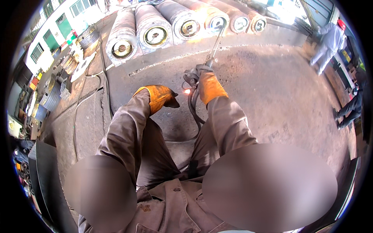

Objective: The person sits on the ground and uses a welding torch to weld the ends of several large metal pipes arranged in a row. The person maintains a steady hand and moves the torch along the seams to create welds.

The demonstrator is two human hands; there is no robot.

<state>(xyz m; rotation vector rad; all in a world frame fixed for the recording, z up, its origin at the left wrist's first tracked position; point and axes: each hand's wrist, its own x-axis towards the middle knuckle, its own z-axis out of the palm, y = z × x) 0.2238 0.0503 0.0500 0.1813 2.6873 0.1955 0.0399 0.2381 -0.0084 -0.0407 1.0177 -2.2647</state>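
head cam | right hand [204,72] was wrapped round a torch [210,61], upper middle of frame, lance toward the cylinders [180,19] up top | left hand [158,98] half-curled, couldn't tell if empty | imo torch work underway, done vs left unclear tbh

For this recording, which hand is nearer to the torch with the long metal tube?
Right. The right hand is closed around the torch behind its long tube; the left hand is apart from it, lower and to the left in view.
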